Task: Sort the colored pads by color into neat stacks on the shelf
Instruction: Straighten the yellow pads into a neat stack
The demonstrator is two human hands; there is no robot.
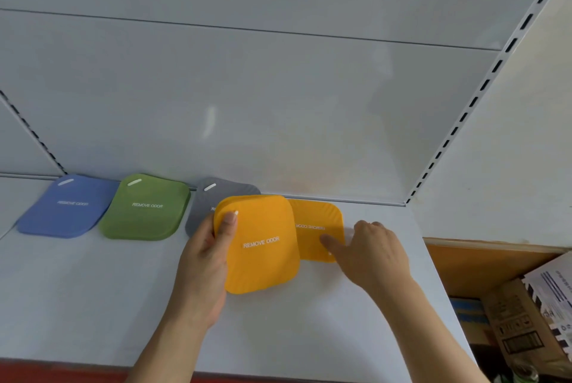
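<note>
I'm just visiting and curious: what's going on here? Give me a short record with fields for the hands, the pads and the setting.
left hand: left hand grips the held yellow pads, thumb on top
right hand: right hand touches the lying yellow pad with a straight finger
lying pad's print: upside down
sorted piles: blue stack, green stack, grey stack, side by side
setting: white shelf; cardboard box at lower right

Both hands forward, forearms bare.
Left hand [204, 262] grips the edge of the yellow pads [261, 243], thumb on top, fingers curled beneath. Right hand [368, 252] reaches palm down, index finger extended, its tip touching a second yellow pad [318, 221].
</note>
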